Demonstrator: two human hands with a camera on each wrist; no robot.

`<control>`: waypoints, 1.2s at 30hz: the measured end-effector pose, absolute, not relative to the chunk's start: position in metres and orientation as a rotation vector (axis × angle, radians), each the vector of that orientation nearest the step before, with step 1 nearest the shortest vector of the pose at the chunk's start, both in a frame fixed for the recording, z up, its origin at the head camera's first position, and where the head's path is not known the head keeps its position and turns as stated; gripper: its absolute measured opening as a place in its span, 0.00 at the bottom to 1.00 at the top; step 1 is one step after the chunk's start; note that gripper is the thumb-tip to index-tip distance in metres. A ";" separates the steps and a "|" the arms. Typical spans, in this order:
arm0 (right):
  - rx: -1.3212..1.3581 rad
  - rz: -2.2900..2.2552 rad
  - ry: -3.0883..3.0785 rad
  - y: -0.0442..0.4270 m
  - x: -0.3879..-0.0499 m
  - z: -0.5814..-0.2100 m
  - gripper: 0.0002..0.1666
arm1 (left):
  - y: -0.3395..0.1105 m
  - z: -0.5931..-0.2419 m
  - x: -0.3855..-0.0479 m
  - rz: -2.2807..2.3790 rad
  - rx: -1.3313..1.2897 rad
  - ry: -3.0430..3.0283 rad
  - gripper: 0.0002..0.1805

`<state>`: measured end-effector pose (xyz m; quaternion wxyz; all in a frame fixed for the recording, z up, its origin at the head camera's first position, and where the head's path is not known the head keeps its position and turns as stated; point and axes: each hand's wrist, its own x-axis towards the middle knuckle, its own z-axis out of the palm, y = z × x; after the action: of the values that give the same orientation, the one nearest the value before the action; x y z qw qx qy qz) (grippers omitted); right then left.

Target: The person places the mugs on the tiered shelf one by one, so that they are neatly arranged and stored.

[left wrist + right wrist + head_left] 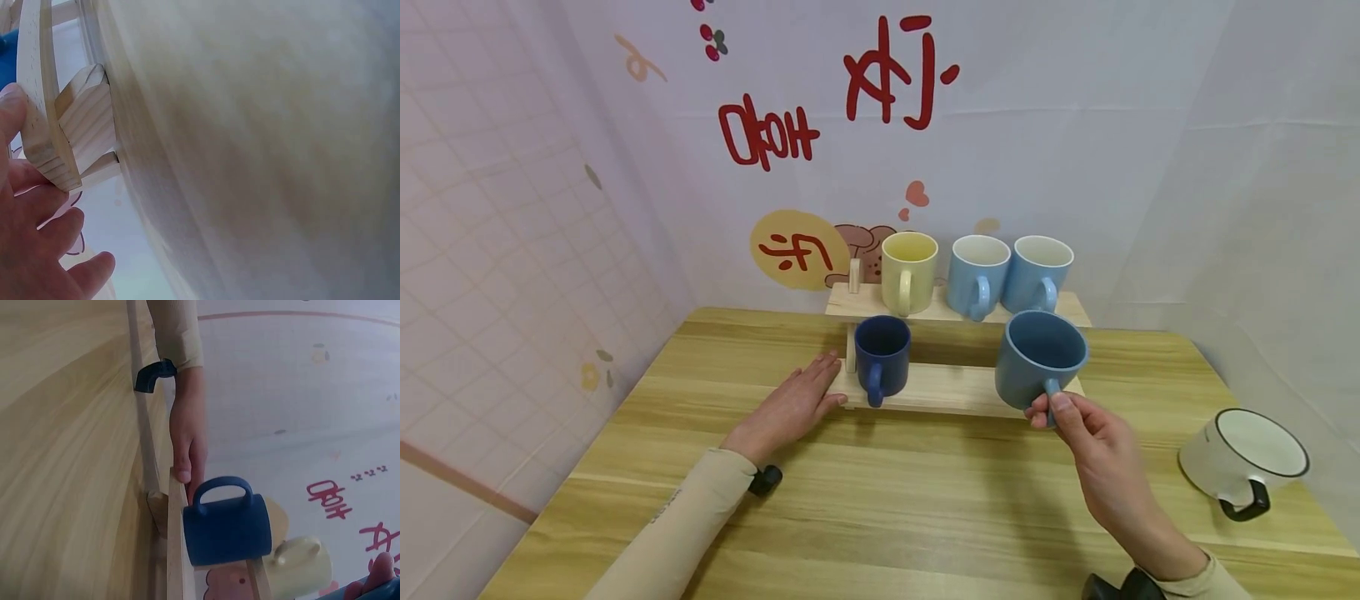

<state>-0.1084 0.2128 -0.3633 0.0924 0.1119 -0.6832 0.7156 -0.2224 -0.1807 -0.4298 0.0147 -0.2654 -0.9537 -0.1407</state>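
My right hand (1101,467) pinches the handle of a grey-blue mug (1037,358), held upright in front of the right part of a two-tier wooden rack (958,390). Whether the mug's base touches the lower shelf cannot be told. My left hand (790,408) rests with extended fingers against the rack's left end, and the left wrist view shows its fingers (47,206) touching the wooden board (39,94). On the lower shelf, close to that hand, stands a dark blue mug (883,358) with its handle toward me.
Along the upper shelf stand a yellow mug (910,271) and two light blue mugs (977,275). A white mug with a black rim and handle (1240,458) sits at the right on the wooden table (895,517). Behind the rack hangs a printed white cloth (1037,158).
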 end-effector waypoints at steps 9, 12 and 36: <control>0.347 2.077 -2.161 0.192 -0.115 -0.367 0.22 | -0.180 -0.430 -0.221 -0.453 -0.831 -2.961 0.38; 0.337 2.059 -2.204 0.185 -0.117 -0.369 0.23 | -0.180 -0.430 -0.222 -0.459 -0.830 -2.962 0.38; 0.378 2.129 -2.268 0.144 -0.150 -0.394 0.24 | -0.182 -0.430 -0.223 -0.432 -0.824 -2.984 0.38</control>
<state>-0.1496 0.1440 -0.3943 0.0042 0.1205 -0.7237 0.6795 -0.2234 -0.1815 -0.4304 0.0078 -0.2637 -0.9546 -0.1381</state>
